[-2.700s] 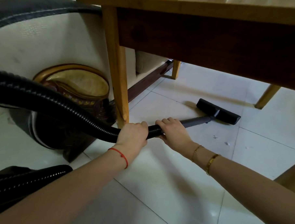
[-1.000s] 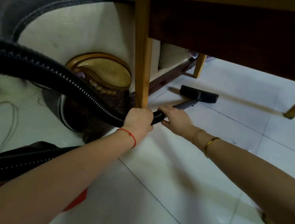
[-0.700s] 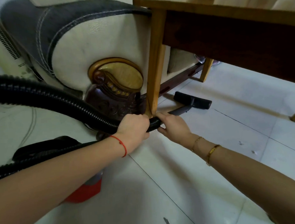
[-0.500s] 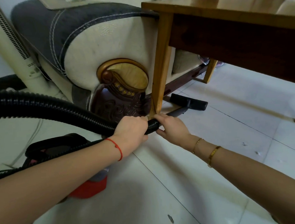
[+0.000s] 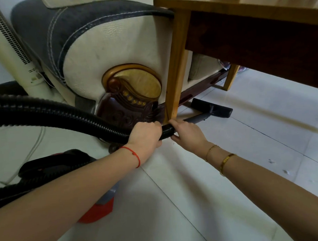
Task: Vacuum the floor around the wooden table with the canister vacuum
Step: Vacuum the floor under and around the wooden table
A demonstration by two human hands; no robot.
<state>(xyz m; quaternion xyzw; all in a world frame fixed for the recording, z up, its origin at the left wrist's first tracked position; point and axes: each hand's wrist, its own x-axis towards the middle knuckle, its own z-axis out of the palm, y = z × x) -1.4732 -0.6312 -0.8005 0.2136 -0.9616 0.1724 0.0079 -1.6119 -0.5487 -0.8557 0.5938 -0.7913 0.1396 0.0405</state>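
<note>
White tiled floor beneath the wooden table, beside a sofa.
My left hand and right hand each clenched the black hose; its nozzle lay flat behind the table leg.

The hose is black ribbed plastic with a slight shine; the wand is smooth grey; the table is varnished, glossy wood; the floor is smooth, shiny pale tile; the sofa arm looks like grained leather
</note>
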